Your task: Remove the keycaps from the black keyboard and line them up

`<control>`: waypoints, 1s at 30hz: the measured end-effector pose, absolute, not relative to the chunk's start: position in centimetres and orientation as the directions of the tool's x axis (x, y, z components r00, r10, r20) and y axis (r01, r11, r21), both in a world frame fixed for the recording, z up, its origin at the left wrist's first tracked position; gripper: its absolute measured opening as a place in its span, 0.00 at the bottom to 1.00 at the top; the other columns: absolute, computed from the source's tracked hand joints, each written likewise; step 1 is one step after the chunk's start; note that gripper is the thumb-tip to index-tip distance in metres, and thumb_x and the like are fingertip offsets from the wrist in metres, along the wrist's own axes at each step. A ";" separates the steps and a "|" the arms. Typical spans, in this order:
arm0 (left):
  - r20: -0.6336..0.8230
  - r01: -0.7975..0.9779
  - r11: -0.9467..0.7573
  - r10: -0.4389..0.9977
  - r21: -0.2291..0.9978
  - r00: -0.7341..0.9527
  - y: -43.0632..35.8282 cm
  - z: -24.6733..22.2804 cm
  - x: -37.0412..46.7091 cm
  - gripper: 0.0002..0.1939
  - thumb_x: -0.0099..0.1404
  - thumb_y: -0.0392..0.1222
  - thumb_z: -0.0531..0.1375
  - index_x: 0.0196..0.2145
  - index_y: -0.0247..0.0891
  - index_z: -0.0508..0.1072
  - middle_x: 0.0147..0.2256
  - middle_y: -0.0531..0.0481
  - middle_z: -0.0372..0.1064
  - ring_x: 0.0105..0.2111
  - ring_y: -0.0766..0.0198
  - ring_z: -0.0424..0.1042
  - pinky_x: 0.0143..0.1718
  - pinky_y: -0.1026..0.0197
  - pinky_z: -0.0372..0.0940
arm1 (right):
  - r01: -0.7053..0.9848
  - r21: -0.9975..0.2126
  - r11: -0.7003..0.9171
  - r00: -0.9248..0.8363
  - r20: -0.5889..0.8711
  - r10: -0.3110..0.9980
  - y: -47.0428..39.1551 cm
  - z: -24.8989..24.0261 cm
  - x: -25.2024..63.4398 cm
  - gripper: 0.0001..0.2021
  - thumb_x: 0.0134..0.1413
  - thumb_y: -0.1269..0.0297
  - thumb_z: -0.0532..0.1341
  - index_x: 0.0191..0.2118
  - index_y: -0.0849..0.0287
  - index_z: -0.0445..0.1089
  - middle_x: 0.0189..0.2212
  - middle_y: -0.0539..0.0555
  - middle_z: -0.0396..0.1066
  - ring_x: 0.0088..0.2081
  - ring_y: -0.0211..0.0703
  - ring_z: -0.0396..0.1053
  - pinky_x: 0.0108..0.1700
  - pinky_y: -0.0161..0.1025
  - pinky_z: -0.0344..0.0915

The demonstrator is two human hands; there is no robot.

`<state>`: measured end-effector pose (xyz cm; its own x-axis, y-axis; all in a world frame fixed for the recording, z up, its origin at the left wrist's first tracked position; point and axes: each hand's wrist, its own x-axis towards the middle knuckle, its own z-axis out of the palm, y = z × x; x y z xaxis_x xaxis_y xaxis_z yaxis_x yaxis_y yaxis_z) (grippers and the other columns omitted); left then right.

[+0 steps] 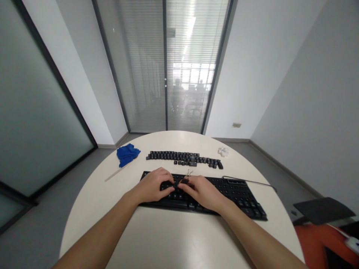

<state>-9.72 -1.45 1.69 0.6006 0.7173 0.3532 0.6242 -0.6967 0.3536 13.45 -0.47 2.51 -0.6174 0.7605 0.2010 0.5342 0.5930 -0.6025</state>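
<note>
A black keyboard lies across the table in front of me, many of its key positions showing without caps. My left hand rests over its left part, thumb and fingers apart, the fingertips close to the key positions. Pinched in my right hand, over the middle of the keyboard, is a small wire keycap puller; its thin wire ends point up and away from me. A dark piece shows between the right fingertips, too small to make out. Loose black keycaps stand in rows beyond the keyboard.
A blue cloth lies at the left, with a thin wooden stick by it. Crumpled white tissue sits at the far right. The keyboard cable runs off the right table edge. An orange chair stands at the right.
</note>
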 end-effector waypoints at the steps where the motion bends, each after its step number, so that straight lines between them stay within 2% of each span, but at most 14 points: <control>1: 0.350 0.624 -0.698 0.716 0.352 0.604 -1.5 1.7 -9.7 0.10 0.63 0.45 0.62 0.41 0.40 0.74 0.41 0.46 0.73 0.44 0.56 0.68 0.48 0.53 0.64 | 0.520 -0.642 0.563 -0.604 0.190 0.774 -0.3 2.3 13.6 0.19 0.64 0.52 0.55 0.30 0.60 0.74 0.24 0.53 0.74 0.25 0.41 0.67 0.28 0.35 0.56; 4: 0.344 0.631 -0.692 0.721 0.349 0.601 -1.5 1.6 -9.6 0.13 0.61 0.48 0.64 0.41 0.41 0.75 0.42 0.46 0.73 0.45 0.55 0.68 0.48 0.52 0.64 | 0.448 -0.771 0.452 -0.566 0.147 0.811 0.4 1.7 13.9 0.20 0.63 0.50 0.55 0.32 0.61 0.76 0.27 0.54 0.77 0.28 0.43 0.70 0.30 0.35 0.60; 7: 0.358 0.629 -0.685 0.729 0.369 0.583 -1.5 1.5 -9.3 0.12 0.61 0.48 0.64 0.41 0.42 0.75 0.41 0.47 0.73 0.45 0.55 0.68 0.49 0.53 0.64 | 0.390 -0.833 0.394 -0.544 0.137 0.828 0.9 1.3 14.0 0.21 0.62 0.49 0.56 0.34 0.61 0.77 0.29 0.54 0.78 0.30 0.44 0.72 0.33 0.36 0.63; 13: 0.343 0.649 -0.608 0.794 0.457 0.503 -1.7 1.3 -8.2 0.10 0.64 0.46 0.62 0.42 0.41 0.74 0.42 0.48 0.74 0.44 0.57 0.70 0.48 0.54 0.64 | 0.281 -0.879 0.385 -0.505 0.206 0.838 0.7 1.2 13.8 0.20 0.62 0.50 0.57 0.35 0.62 0.77 0.32 0.54 0.79 0.35 0.46 0.74 0.39 0.37 0.66; 18: 0.311 0.642 -0.548 0.835 0.536 0.454 -1.9 1.2 -7.6 0.07 0.65 0.44 0.61 0.40 0.41 0.73 0.41 0.49 0.75 0.44 0.58 0.70 0.47 0.56 0.64 | 0.229 -0.888 0.398 -0.513 0.237 0.825 0.5 1.7 14.0 0.17 0.60 0.52 0.59 0.43 0.59 0.78 0.39 0.54 0.79 0.42 0.49 0.74 0.47 0.41 0.67; 22: 0.307 0.663 -0.527 0.850 0.532 0.429 -2.1 1.3 -7.6 0.07 0.66 0.45 0.60 0.36 0.40 0.73 0.39 0.49 0.74 0.41 0.59 0.71 0.46 0.57 0.64 | 0.219 -0.881 0.419 -0.559 0.238 0.794 0.3 2.1 14.1 0.16 0.59 0.52 0.60 0.38 0.59 0.79 0.41 0.55 0.79 0.44 0.50 0.74 0.48 0.41 0.66; 30: 0.320 0.616 -0.559 0.827 0.555 0.462 -2.2 1.5 -7.6 0.07 0.67 0.43 0.58 0.39 0.41 0.75 0.40 0.49 0.75 0.42 0.58 0.71 0.47 0.56 0.64 | 0.241 -0.899 0.366 -0.516 0.200 0.833 0.5 1.4 13.7 0.19 0.61 0.50 0.57 0.37 0.61 0.77 0.32 0.54 0.78 0.36 0.47 0.74 0.41 0.39 0.68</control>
<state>-7.56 -2.22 1.52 0.4623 0.8269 0.3201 0.6161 -0.5592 0.5547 13.74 0.46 1.43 -0.5164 0.8326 0.2002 0.2412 0.3658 -0.8989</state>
